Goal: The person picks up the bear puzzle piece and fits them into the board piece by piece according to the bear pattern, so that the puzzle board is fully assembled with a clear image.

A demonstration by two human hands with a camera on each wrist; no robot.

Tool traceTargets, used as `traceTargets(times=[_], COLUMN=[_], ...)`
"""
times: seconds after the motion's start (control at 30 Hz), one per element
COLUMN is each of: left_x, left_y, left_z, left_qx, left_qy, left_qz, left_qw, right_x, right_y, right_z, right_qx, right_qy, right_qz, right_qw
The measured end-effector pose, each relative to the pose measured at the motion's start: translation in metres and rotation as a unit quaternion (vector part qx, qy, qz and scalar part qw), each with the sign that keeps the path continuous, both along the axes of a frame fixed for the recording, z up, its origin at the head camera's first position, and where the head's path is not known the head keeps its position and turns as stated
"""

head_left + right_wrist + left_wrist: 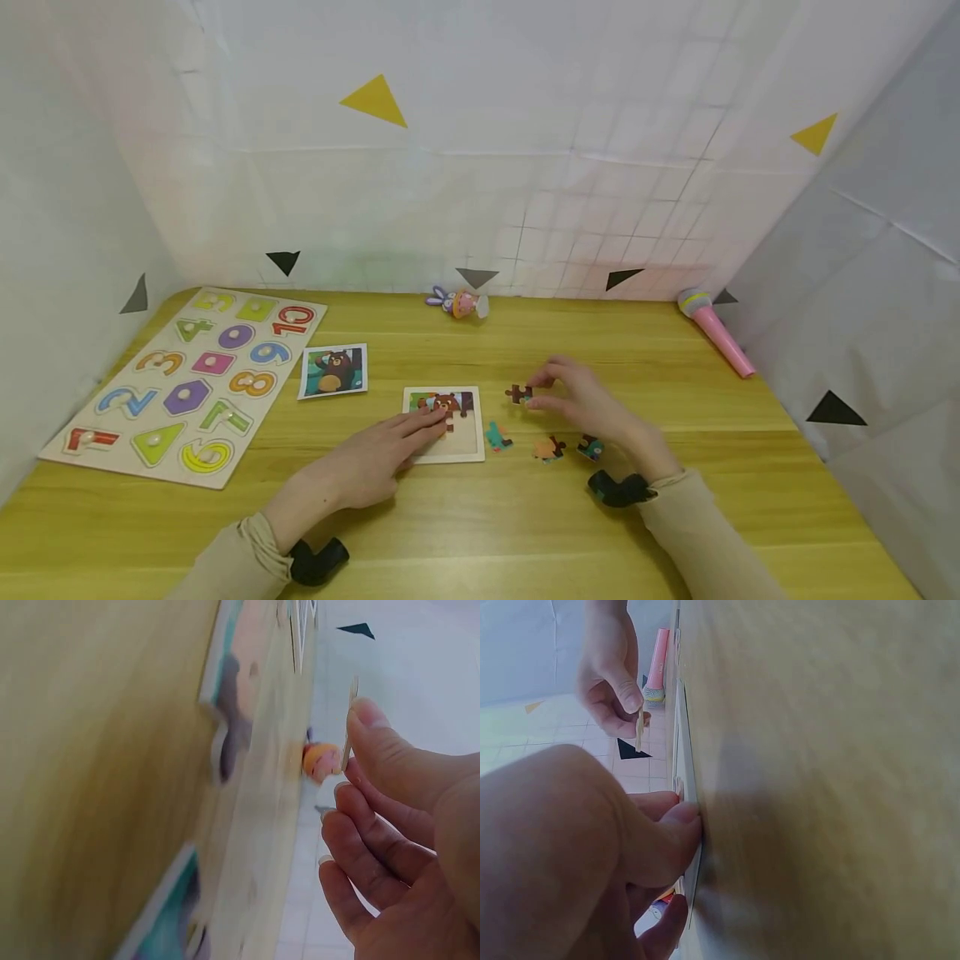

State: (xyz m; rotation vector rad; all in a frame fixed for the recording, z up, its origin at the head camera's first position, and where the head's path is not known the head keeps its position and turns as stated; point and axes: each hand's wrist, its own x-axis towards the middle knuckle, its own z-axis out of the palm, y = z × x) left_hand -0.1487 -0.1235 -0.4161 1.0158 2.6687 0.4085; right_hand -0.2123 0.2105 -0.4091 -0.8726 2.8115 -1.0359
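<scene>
My left hand [367, 462] rests on a small jigsaw puzzle tray [465, 454], fingers stretched over its partly assembled bear picture. In the left wrist view the thumb [676, 832] touches the tray's edge. Raised to the right of the tray, my right hand [588, 404] pinches a brown puzzle piece [517, 394] between thumb and finger. That held piece [352, 686] appears edge-on in the right wrist view. Beneath the right hand lie a teal piece [497, 437], a tan and brown piece [549, 450] and a dark teal piece [590, 447].
A bear picture card [334, 372] lies left of the tray, beside a wooden number and shape board [172, 375]. Toward the back wall lies a small rabbit-eared toy [459, 302]. A pink toy microphone [720, 337] is at the far right. White sheeting [480, 200] encloses the table.
</scene>
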Motion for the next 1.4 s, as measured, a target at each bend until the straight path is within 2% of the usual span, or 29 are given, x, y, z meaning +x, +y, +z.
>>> traceTargets(times=[0.2, 0.6, 0.97, 1.4], left_x=[0.000, 0.000, -0.002, -0.001], left_y=[-0.001, -0.001, -0.002, -0.001], left_z=[-0.001, 0.001, -0.002, -0.002], left_qx=[-0.002, 0.000, -0.004, 0.009], left_qy=[0.000, 0.004, 0.007, 0.003], left_qz=[0.001, 0.002, 0.004, 0.006], left_qw=[1.0000, 1.0000, 1.0000, 0.9999], right_x=[-0.002, -0.001, 0.001, 0.005], right_y=[-0.018, -0.050, -0.070, -0.076], right_z=[0.001, 0.002, -0.001, -0.005], right_qx=[0.016, 0.015, 0.024, 0.056], right_qy=[0.009, -0.013, 0.003, -0.010], right_qz=[0.012, 0.045, 0.076, 0.084], right_qw=[1.000, 0.999, 0.997, 0.995])
